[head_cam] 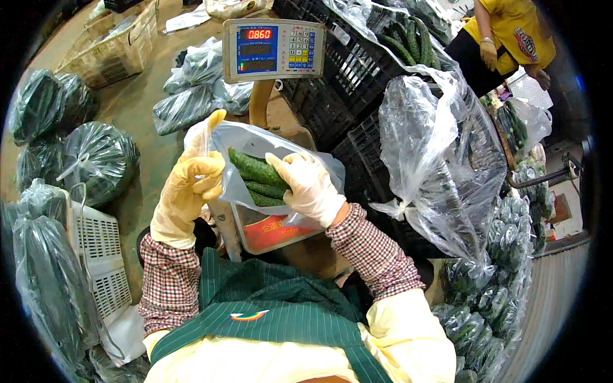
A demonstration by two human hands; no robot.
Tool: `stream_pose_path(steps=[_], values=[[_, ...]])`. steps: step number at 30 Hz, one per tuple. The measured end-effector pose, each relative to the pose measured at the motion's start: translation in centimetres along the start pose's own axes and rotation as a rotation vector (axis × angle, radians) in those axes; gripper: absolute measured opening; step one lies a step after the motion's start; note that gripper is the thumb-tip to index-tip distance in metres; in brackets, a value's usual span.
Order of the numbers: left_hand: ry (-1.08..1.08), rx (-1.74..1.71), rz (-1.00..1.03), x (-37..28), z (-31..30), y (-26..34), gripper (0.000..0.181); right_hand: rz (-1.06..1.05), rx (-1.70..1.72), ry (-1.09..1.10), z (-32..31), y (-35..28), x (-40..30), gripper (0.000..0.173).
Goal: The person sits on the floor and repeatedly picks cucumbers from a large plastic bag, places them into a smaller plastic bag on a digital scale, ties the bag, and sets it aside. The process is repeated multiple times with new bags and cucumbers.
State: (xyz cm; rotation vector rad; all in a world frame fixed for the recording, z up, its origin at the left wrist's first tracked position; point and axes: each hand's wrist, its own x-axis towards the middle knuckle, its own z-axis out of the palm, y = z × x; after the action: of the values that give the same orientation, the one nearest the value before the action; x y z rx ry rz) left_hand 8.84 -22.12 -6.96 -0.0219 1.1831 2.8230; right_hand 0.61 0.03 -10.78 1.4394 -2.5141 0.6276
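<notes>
My left hand (pixel 196 174), in a yellowish rubber glove, pinches the rim of a clear plastic bag (pixel 330 167) and keeps its mouth spread. Inside the bag's mouth lie several green cucumbers (pixel 256 170), side by side. My right hand (pixel 311 186), in a pale glove, grips their right ends, and its thumb rests on the top one. Below the bag shows the pan of a weighing scale (pixel 258 234) with a red printed panel. Behind it, the scale's display head (pixel 274 50) stands on a post with lit red digits and a keypad. The bag hides the lower parts of the cucumbers.
Black plastic crates (pixel 354 72) stack behind the scale, topped by loose cucumbers (pixel 412 40). A knotted bag (pixel 426 158) bulges at right. Filled bags (pixel 100 163) and a white basket (pixel 100 258) stand left. A person in a yellow shirt (pixel 515 36) is at upper right.
</notes>
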Motion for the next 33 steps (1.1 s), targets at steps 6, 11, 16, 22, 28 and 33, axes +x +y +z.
stream_pose_path(steps=[6, 11, 16, 22, 28, 33], values=[[-0.085, -0.012, -0.064, 1.1, 0.4, -0.3, 0.069, 0.276, -0.627, -0.267, 8.0, 9.7, -6.2, 0.040], [0.031, 0.197, -0.094, -0.1, -0.8, -0.8, 0.038, -0.032, -0.755, -0.487, -6.1, 0.0, -10.3, 0.042], [0.012, 0.335, -0.139, -0.1, -0.3, -2.3, 0.018, 0.097, -0.779, 0.084, -9.5, -2.9, -13.4, 0.048], [0.199, 0.386, 0.004, -2.6, -1.9, -5.4, 0.016, 1.100, 0.618, 0.565, -4.5, -0.2, -20.1, 0.022], [-0.210, 0.207, 0.171, 1.7, 5.2, 0.7, 0.023, 0.278, 2.039, 0.459, -10.8, 0.0, -8.2, 0.021], [-0.225, 0.422, 0.016, 4.4, 9.3, 1.0, 0.034, 0.335, 1.203, 0.425, -11.6, -1.8, -4.1, 0.043]])
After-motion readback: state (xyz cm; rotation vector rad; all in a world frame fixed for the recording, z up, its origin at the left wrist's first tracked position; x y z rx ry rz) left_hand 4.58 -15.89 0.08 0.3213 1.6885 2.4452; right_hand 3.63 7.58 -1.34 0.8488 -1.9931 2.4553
